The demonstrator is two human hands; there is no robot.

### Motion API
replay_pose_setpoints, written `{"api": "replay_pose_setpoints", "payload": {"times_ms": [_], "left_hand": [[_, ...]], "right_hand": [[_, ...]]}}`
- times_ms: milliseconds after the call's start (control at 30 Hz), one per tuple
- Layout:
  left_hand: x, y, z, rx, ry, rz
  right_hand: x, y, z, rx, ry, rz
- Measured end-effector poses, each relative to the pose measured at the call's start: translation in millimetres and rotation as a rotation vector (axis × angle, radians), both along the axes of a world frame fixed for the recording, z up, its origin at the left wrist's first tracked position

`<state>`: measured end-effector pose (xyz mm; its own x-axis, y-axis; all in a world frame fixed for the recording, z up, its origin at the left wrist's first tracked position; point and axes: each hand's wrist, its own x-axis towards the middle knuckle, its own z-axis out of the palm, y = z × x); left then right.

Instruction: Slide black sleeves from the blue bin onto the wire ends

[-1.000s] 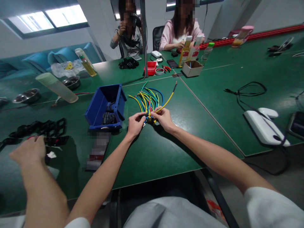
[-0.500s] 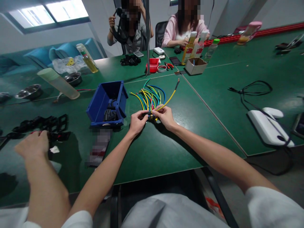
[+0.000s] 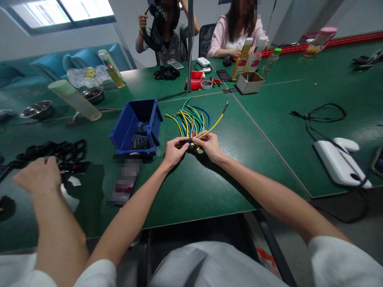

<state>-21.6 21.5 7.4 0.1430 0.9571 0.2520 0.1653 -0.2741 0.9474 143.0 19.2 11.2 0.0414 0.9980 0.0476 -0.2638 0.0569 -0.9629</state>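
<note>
My left hand is closed in a pinch on a small black sleeve-like piece. Close beside it, my right hand pinches a yellow wire, whose far end has a dark sleeve and a bare copper-coloured tip. The near end of that wire runs toward the black piece, but the fingers hide where they meet. Right behind my hands lies a bundle of yellow, green and blue wires on the green table. Small metallic ends show below my fingertips, too small to make out.
Left of the wires stands a blue bin holding black parts. A co-worker's hand is at black pieces on the far left. Beyond are a red tray, a cardboard box and bottles; a white device lies right.
The view has shifted slightly. My two hands keep their pinches close together, with little visible movement. The co-worker's hand at the left has moved a little.
</note>
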Motion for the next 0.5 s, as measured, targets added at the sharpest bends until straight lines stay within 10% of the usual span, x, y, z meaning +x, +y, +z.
{"api": "replay_pose_setpoints", "payload": {"times_ms": [500], "left_hand": [[0.6,0.3,3.1,-0.029,-0.001,0.007]], "right_hand": [[3.6,2.6,0.0,0.008,-0.108,0.091]]}}
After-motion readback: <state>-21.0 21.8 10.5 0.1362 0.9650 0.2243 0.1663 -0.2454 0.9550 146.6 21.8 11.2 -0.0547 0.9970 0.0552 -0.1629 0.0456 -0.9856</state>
